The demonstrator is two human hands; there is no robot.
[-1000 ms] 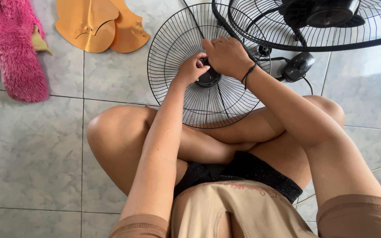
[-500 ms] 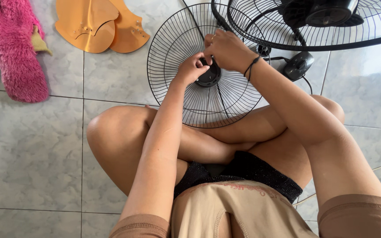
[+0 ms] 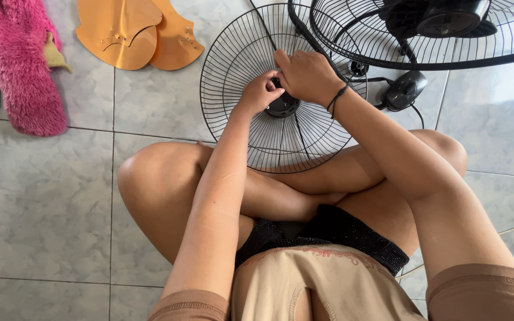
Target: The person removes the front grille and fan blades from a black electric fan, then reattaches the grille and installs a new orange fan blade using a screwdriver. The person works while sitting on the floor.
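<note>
While the head camera looks straight down, I've got both hands at the middle of the black wire fan guard, which lies flat on the grey tiled floor just past my crossed legs. My left hand pinches in at the black centre hub, fingers curled tight against its edge. My right hand is cupped over the top of the hub, closed around it, though I can't tell exactly what sits under the palm. A dark band rings that wrist.

That guard looks light and springy to me: thin spokes, open weave, easy to bend if grabbed mid-span. I'd judge the stiff outer rim or the solid hub the safe places to hold. The hub looks like smooth plastic, possibly slippery.

Behind it, the fan body with its rear cage, and a black cord with a switch block. Orange fan blades lie flat at upper left, glossy and thin. A fluffy pink duster sits beside them.
</note>
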